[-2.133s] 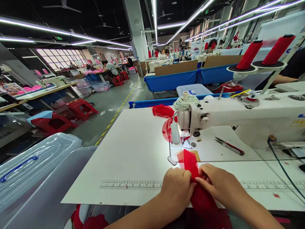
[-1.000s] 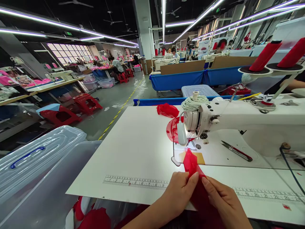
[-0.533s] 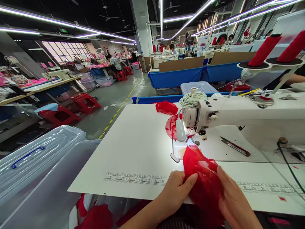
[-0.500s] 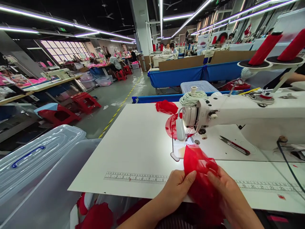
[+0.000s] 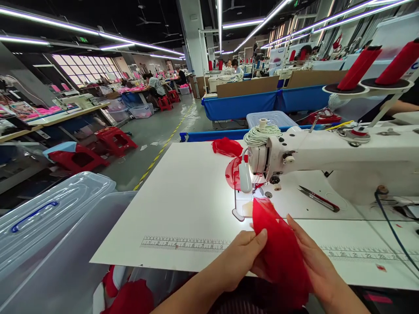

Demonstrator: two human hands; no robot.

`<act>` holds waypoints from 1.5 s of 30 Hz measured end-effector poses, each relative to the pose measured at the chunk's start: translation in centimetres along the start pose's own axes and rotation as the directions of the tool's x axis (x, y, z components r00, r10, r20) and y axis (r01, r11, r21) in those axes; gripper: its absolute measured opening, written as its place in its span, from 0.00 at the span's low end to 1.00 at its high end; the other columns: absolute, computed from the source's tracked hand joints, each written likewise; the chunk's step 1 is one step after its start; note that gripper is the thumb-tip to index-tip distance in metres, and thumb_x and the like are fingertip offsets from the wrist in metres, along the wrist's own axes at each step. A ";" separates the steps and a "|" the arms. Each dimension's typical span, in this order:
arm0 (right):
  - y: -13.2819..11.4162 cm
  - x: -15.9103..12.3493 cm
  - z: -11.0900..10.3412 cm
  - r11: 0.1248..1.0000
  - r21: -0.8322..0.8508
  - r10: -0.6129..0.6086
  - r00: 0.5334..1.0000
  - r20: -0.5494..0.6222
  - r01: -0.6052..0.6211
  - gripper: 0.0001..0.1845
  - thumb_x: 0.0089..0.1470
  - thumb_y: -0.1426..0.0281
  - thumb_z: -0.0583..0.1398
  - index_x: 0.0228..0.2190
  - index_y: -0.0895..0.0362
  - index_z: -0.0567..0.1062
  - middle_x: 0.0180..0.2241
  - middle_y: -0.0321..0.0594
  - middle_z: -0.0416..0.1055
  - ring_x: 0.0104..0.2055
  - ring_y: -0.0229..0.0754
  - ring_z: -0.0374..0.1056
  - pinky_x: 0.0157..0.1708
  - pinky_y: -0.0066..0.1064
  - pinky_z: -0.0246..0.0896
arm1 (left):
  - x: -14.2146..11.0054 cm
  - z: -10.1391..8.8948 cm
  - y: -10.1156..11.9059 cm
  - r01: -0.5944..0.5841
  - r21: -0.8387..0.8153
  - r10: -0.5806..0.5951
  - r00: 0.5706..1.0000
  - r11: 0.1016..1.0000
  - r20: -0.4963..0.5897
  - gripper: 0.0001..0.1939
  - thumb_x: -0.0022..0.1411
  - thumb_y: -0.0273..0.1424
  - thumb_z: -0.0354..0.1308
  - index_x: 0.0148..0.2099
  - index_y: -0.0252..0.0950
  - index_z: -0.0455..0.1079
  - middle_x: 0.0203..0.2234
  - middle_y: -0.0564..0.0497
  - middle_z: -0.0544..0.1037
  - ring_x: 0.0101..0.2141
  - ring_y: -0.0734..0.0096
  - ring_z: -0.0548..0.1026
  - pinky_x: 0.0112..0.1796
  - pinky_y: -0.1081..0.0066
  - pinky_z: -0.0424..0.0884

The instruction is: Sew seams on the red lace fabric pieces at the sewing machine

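Observation:
A piece of sheer red fabric [image 5: 278, 244] hangs from just in front of the sewing machine's needle area down over the table's front edge. My left hand [image 5: 244, 257] grips its left side, thumb on top and fingers underneath. On the fabric's right side my right hand [image 5: 310, 257] lies along the edge, thumb stretched out and palm towards the cloth; its other fingers are partly hidden. The white sewing machine [image 5: 314, 152] stands behind both hands, its needle area lit. Beside the machine head lies another red sheer piece [image 5: 231, 173], partly hidden by it.
A crumpled red piece [image 5: 226, 147] lies at the table's back edge. Thread snips [image 5: 319, 199] rest on the machine bed. A printed ruler [image 5: 183, 245] runs along the white table [image 5: 157, 196]. Clear plastic bins [image 5: 75, 244] stand at left; red thread cones [image 5: 360, 67] at right.
My right hand has loosened its pinch, and its thumb now stretches forward. The fabric is spread smoother and hangs flatter between the hands. My left hand keeps its grip.

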State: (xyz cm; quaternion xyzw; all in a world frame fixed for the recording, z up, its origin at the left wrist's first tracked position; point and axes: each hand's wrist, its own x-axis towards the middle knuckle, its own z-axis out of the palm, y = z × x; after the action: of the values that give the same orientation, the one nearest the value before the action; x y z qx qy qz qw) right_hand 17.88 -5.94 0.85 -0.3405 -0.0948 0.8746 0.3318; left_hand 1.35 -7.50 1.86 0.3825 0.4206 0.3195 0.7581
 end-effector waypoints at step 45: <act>-3.7 5.6 -0.5 -0.863 -0.504 -0.431 0.474 0.768 0.032 0.17 0.56 0.80 0.48 0.33 0.56 0.75 0.39 0.46 0.74 0.37 0.44 0.69 0.33 0.33 0.61 | 6.0 -3.6 0.8 -0.206 0.699 0.405 0.905 0.685 -0.130 0.10 0.59 0.27 0.50 0.30 0.41 0.51 0.22 0.57 0.66 0.24 0.71 0.70 0.29 0.69 0.69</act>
State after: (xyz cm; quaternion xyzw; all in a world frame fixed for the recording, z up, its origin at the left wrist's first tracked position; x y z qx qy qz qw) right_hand 17.05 0.43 -1.05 -0.4117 -0.8745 -0.0818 0.2432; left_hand 0.70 -1.13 -1.05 0.6463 0.5370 0.3191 0.4383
